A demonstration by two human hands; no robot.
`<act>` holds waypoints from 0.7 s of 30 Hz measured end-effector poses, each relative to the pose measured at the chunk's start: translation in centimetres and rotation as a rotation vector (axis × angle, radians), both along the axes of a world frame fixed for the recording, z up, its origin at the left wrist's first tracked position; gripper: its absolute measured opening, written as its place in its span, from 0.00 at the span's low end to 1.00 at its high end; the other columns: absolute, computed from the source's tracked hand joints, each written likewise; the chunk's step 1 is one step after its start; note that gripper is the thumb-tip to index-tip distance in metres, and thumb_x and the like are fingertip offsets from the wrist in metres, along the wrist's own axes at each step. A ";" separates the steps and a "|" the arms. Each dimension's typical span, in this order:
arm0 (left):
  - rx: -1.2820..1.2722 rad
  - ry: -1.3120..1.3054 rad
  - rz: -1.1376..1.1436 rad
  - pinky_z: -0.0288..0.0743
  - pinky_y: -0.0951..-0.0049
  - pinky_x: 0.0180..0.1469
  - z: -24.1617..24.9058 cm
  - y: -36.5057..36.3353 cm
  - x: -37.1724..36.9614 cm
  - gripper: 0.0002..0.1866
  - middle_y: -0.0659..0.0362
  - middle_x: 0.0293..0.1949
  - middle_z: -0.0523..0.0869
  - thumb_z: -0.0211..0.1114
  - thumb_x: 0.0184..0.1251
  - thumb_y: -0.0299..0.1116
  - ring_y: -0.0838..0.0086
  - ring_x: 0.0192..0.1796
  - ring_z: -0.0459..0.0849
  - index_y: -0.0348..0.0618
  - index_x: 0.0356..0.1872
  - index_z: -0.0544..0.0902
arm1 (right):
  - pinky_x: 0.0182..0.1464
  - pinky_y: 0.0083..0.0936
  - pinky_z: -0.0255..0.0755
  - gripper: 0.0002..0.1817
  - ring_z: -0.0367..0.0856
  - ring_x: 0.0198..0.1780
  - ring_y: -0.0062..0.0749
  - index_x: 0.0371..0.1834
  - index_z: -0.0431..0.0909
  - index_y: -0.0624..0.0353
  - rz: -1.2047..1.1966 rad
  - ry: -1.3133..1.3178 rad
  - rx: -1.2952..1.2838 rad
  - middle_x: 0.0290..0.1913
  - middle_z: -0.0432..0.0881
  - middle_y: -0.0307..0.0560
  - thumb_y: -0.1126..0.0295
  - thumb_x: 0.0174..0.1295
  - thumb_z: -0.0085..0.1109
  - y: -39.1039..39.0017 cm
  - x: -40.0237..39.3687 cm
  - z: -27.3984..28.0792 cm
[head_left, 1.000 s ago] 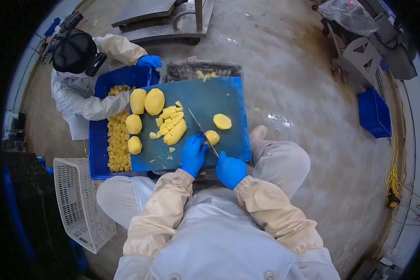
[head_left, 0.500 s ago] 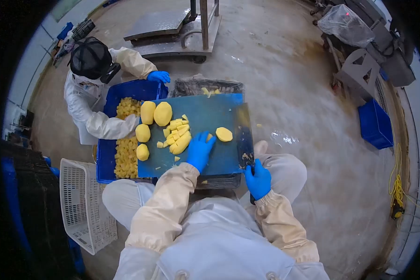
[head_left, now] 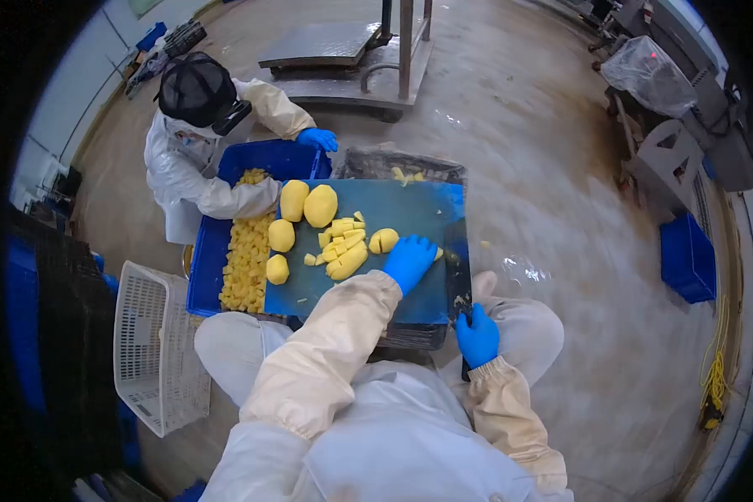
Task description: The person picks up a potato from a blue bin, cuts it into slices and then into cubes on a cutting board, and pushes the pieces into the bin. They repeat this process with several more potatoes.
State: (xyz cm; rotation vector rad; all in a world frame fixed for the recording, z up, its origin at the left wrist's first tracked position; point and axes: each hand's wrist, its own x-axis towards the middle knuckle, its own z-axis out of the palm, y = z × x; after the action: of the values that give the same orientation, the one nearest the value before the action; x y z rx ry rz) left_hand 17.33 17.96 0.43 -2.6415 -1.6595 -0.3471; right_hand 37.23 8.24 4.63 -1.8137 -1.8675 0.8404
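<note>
On the blue-green cutting board [head_left: 393, 297], my left hand [head_left: 412, 263] in a blue glove is closed over a potato piece [head_left: 439, 253], mostly hidden under the fingers. Just left of it lies a cut potato [head_left: 383, 241]. A pile of potato chunks [head_left: 340, 243] sits near the middle, with whole peeled potatoes [head_left: 320, 206] along the board's left side. My right hand [head_left: 478, 336], also gloved, grips the black handle of a wide-bladed knife [head_left: 457, 268]. The blade lies along the board's right edge.
A co-worker [head_left: 197, 159] reaches into a blue crate [head_left: 205, 280] of potato cubes beside the board. A white basket [head_left: 163, 343] stands at the left. Under the board is a dark crate [head_left: 418, 336]. Further off are a platform scale [head_left: 322, 46] and another blue crate [head_left: 688, 258].
My left hand has moved right across the board, onto the potato piece there, uncovering the cut potato. My right hand keeps the knife at the board's right edge. The camera view has shifted.
</note>
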 end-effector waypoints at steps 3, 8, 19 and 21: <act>-0.196 -0.140 0.143 0.73 0.58 0.40 -1.1 -0.2 0.2 0.17 0.50 0.39 0.81 0.59 0.55 0.33 0.56 0.40 0.80 0.42 0.47 0.76 | 0.29 0.48 0.68 0.10 0.77 0.28 0.57 0.34 0.71 0.59 -0.018 0.004 0.015 0.25 0.78 0.60 0.63 0.56 0.51 -0.2 0.4 -0.3; -0.459 -0.857 0.734 0.72 0.55 0.38 -2.4 -6.5 -0.7 0.19 0.42 0.33 0.80 0.64 0.53 0.42 0.48 0.38 0.79 0.36 0.39 0.76 | 0.27 0.48 0.68 0.12 0.77 0.25 0.56 0.37 0.71 0.59 0.068 -0.096 -0.003 0.23 0.77 0.60 0.63 0.56 0.51 -2.0 -0.8 1.7; -0.114 -0.831 0.512 0.72 0.67 0.36 -1.1 -8.3 -1.3 0.19 0.50 0.36 0.75 0.66 0.47 0.23 0.61 0.32 0.77 0.39 0.44 0.75 | 0.21 0.44 0.68 0.10 0.76 0.18 0.50 0.38 0.71 0.60 0.238 -0.188 0.143 0.16 0.75 0.54 0.66 0.56 0.51 -4.4 -2.9 2.6; -0.026 -0.758 0.461 0.72 0.67 0.36 -1.1 -8.1 -1.4 0.18 0.50 0.39 0.74 0.66 0.47 0.23 0.62 0.33 0.77 0.39 0.43 0.75 | 0.20 0.44 0.68 0.09 0.75 0.17 0.49 0.33 0.70 0.59 0.275 -0.230 0.131 0.15 0.75 0.53 0.65 0.56 0.51 -4.5 -2.9 2.8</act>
State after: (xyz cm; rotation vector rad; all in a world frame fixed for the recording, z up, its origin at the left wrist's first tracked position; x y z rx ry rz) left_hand 15.98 9.82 -0.70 -2.1396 -2.3733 -1.4285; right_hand 34.30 3.70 7.44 -1.6551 -2.2993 0.5989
